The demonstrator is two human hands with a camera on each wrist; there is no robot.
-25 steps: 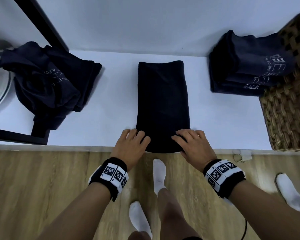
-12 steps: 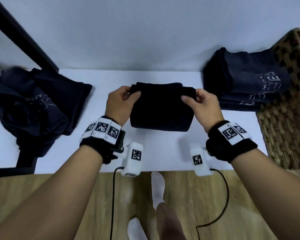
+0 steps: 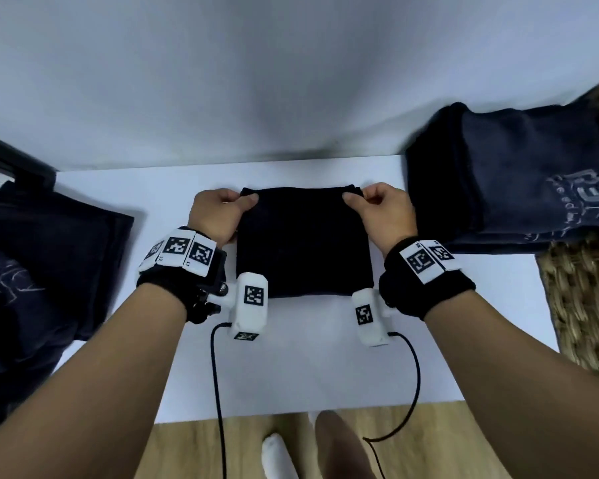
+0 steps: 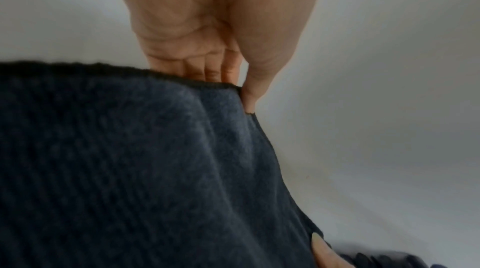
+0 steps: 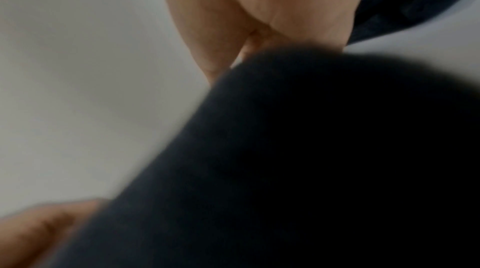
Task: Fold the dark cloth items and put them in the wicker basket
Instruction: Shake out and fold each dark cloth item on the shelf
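A folded black ribbed cloth lies flat on the white desk, between the two hands. The left hand pinches its far left corner with thumb on top, fingers curled under the edge; the right hand pinches the far right corner the same way. A stack of folded navy printed garments sits just right of the right hand, against the brown wicker basket at the desk's right end. A crumpled heap of navy clothing lies left of the left hand.
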